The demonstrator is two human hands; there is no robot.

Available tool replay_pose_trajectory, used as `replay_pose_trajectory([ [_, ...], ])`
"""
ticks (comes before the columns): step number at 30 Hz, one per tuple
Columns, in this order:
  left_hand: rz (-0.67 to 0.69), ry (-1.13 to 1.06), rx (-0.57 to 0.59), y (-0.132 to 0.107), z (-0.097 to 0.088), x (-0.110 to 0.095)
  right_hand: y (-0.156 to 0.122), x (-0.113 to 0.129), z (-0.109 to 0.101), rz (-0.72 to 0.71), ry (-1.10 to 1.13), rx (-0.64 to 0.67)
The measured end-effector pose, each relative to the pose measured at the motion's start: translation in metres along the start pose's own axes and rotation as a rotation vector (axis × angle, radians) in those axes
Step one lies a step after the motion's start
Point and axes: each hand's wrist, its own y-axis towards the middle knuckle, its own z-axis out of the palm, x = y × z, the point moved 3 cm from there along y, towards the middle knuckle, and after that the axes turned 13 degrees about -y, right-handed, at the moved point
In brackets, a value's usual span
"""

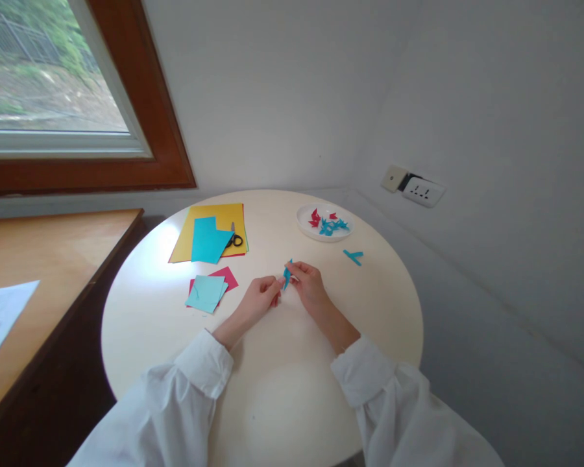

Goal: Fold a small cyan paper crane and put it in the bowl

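Note:
A small folded piece of blue paper (287, 275) is held above the middle of the round table (282, 389). My left hand (263, 293) is closed, with thumb and finger pinching its lower left side. My right hand (309, 283) pinches its upper right side, fingers curled. The paper's exact folds are too small to make out. Two narrow blue paper strips (353, 257) lie to the right of my hands. Beyond them a white dish (325, 237) holds several small folded blue and red paper pieces (331, 226).
At the back left lie yellow sheets (182, 243), a cut blue sheet (207, 243) and black-handled scissors (235, 240). Nearer are light blue squares (206, 293) over red paper (228, 277). A wooden desk (68, 246) stands left; a wall socket (422, 191) is at right.

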Motion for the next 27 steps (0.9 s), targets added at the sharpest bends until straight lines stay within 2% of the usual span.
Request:
replay_pose_trajectory([
  [5, 0.080, -0.019, -0.129, 0.005, -0.006, -0.001, -0.002, -0.001, 0.003, -0.003, -0.049, 0.095],
  [14, 0.063, -0.036, -0.159, 0.005, -0.008, -0.001, -0.003, -0.001, 0.005, -0.029, -0.126, 0.133],
  [20, 0.120, -0.075, -0.243, 0.005, -0.014, -0.001, -0.004, -0.001, 0.005, -0.027, -0.149, 0.093],
  [27, 0.132, -0.113, -0.282, 0.006, -0.015, -0.001, -0.005, 0.003, 0.006, -0.147, -0.154, 0.062],
])
